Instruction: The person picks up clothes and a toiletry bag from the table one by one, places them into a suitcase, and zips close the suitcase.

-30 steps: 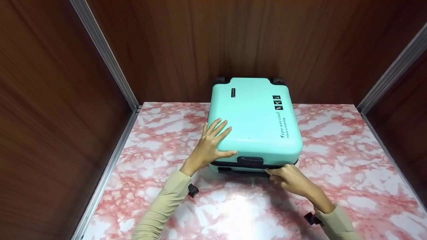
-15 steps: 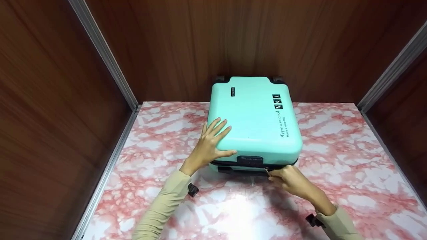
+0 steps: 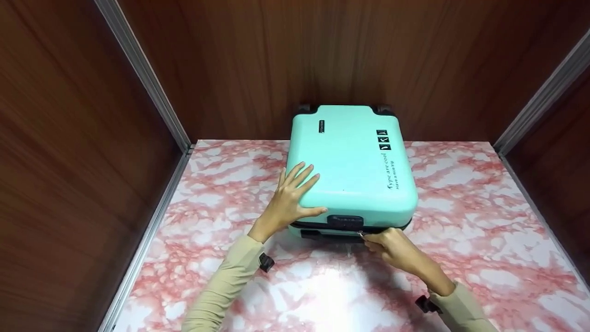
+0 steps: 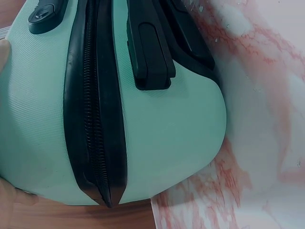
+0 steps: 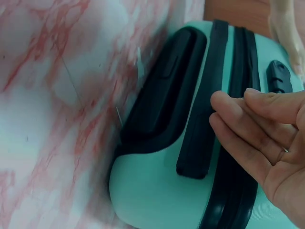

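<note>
A mint-green hard-shell suitcase (image 3: 348, 161) lies flat, with printed lettering and black stickers on its upper face. My left hand (image 3: 290, 198) rests on its near left corner, fingers spread over the top and thumb along the front edge. At the front seam, my right hand (image 3: 394, 249) pinches a small metal zipper pull (image 3: 361, 234) between thumb and fingers. The right wrist view shows this right hand (image 5: 262, 129) close to the seam, its fingers hiding the pull. Zipper teeth (image 4: 93, 95) run between black bands in the left wrist view, meeting along the visible stretch.
A black lock panel (image 3: 345, 222) sits above the seam, and a black carry handle (image 4: 152, 52) below it. Under the suitcase is a red-and-white marbled tabletop (image 3: 230, 184). Brown wood-grain panels (image 3: 230, 69) stand behind and at both sides.
My right hand has slid a little to the left along the front seam with the zipper pull. The left hand stays where it was on the suitcase.
</note>
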`<control>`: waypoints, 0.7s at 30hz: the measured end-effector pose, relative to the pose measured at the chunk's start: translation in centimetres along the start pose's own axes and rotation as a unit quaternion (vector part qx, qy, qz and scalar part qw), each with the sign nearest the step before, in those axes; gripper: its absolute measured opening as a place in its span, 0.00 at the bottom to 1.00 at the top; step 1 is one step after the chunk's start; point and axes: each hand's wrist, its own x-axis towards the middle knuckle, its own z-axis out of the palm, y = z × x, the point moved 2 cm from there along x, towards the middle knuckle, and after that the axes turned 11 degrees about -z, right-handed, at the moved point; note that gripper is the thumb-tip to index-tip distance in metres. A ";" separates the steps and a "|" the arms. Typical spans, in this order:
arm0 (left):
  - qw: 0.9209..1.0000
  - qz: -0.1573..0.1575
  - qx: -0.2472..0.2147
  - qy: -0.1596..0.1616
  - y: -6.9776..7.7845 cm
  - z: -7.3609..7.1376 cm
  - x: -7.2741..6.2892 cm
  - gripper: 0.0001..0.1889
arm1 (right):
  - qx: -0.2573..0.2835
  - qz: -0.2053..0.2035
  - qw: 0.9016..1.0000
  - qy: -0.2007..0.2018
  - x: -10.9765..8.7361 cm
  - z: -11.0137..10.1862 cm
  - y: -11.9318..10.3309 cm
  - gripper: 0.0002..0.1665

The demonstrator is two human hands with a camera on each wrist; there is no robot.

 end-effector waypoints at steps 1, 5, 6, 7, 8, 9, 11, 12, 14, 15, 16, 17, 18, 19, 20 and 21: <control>1.000 0.000 0.001 0.000 0.0 0.0 0.0 0.45 | 0.000 0.000 1.000 0.000 0.0 0.1 0.0 0.18; 1.000 0.000 -0.002 0.000 0.0 0.1 0.0 0.45 | -0.005 0.003 1.000 -0.003 0.1 0.2 -0.2 0.17; 1.000 0.000 -0.004 0.000 0.0 0.1 0.0 0.45 | -0.006 0.004 1.000 -0.003 0.1 0.3 -0.2 0.17; 1.000 0.000 -0.004 0.001 0.0 0.1 0.0 0.45 | -0.006 0.004 1.000 -0.002 0.2 0.3 -0.2 0.17; 1.000 -0.001 -0.005 0.001 0.0 0.0 -0.1 0.45 | -0.007 0.004 1.000 0.000 0.2 0.3 -0.2 0.17; 1.000 -0.001 -0.006 0.000 -0.1 0.0 -0.1 0.45 | -0.007 0.004 1.000 0.002 0.2 0.4 -0.2 0.17; 1.000 -0.002 -0.010 -0.001 -0.1 0.0 -0.1 0.45 | -0.006 0.002 1.000 0.008 0.4 0.5 -0.3 0.17; 1.000 -0.003 -0.011 -0.001 -0.1 0.0 -0.1 0.45 | -0.005 0.000 1.000 0.011 0.4 0.6 -0.3 0.17; 1.000 -0.004 -0.014 -0.001 0.0 -0.1 -0.1 0.45 | -0.004 -0.003 1.000 0.014 0.7 0.8 -0.3 0.17; 1.000 -0.003 -0.014 -0.001 0.0 -0.1 -0.1 0.45 | -0.003 -0.005 1.000 0.015 0.8 1.0 -0.3 0.16; 1.000 -0.002 -0.015 0.000 0.0 -0.1 -0.1 0.45 | -0.002 -0.006 1.000 0.016 1.0 1.1 -0.3 0.16; 1.000 -0.001 -0.014 0.000 0.0 -0.1 -0.1 0.45 | -0.003 -0.008 1.000 0.014 1.1 1.2 -0.3 0.15; 1.000 0.000 -0.012 0.000 0.0 -0.1 0.0 0.45 | -0.005 -0.009 1.000 0.013 1.2 1.4 -0.3 0.14; 1.000 0.001 -0.011 0.000 0.0 -0.1 0.0 0.45 | -0.007 -0.010 1.000 0.012 1.3 1.5 -0.3 0.14; 1.000 0.001 -0.010 0.000 0.1 -0.1 0.0 0.45 | -0.009 -0.011 1.000 0.011 1.5 1.7 -0.4 0.14; 1.000 0.001 -0.010 0.000 0.1 -0.1 0.0 0.45 | -0.011 -0.012 1.000 0.009 1.6 1.8 -0.4 0.13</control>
